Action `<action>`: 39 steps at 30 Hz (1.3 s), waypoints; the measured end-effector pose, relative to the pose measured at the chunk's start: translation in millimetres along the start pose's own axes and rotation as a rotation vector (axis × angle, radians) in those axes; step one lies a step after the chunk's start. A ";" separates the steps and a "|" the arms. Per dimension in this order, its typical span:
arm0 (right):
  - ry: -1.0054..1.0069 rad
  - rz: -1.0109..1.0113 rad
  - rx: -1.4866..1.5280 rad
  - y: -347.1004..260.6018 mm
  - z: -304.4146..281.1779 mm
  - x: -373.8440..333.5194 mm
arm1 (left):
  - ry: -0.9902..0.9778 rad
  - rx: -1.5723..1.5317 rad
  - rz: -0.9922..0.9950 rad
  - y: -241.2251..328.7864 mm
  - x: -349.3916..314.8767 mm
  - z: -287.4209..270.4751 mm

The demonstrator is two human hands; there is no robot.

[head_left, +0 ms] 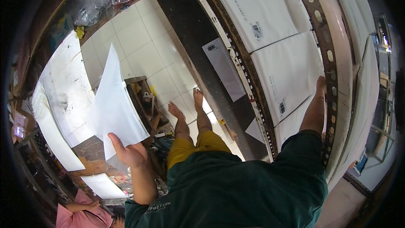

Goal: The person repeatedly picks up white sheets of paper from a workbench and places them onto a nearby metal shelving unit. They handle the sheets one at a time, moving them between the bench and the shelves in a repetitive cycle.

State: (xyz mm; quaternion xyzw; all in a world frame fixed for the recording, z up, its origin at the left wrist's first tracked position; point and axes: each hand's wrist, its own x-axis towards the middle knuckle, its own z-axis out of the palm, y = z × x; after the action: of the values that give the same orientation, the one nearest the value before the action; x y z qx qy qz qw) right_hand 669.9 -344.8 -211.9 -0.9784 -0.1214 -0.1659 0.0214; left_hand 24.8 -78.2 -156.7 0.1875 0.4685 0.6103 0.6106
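My left hand [131, 154] grips a sheaf of white paper [116, 105], with the thumb on top and the fingers hidden beneath. The sheaf fans out at its upper end, above a worktable. My right arm reaches forward to the right, and my right hand [321, 85] is at the edge of a slotted metal rail [330, 57]. Its fingers are hidden there. Beside that hand lie large white printed sheets, a near one [291, 74] and a far one [263, 12], each bearing a small barcode.
A stack of white sheets [63, 137] covers part of the worktable at left, with a smaller stack [105, 185] nearer me. A person in a pink top [84, 213] is at the lower left. One barcoded sheet [223, 69] rests on a dark ledge. Clear plastic [103, 2] is heaped far left.
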 end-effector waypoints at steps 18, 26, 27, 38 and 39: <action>-1.380 -0.755 1.464 -344.7 -224.7 -301.7 | -0.284 -0.120 -0.459 -19.7 -32.0 30.7; -0.939 -0.963 1.503 -416.3 -241.7 -289.1 | -0.593 0.170 -0.615 8.4 -44.8 -0.5; -0.904 -0.956 1.519 -423.8 -241.3 -281.8 | -0.586 0.183 -0.609 14.7 -49.9 -4.3; -1.074 -0.940 1.707 -491.7 -272.2 -217.7 | 0.132 -0.238 -0.288 18.8 -79.6 -109.7; -1.049 -0.931 1.723 -493.9 -276.1 -218.5 | 0.201 -0.273 -0.258 20.3 -80.6 -115.7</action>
State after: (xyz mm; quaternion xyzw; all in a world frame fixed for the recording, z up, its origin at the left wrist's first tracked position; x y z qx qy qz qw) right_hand 260.8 61.1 -22.5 -0.4440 -0.5455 0.4167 0.5759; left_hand -64.7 -188.3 -169.6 -0.0206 0.4602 0.6005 0.6536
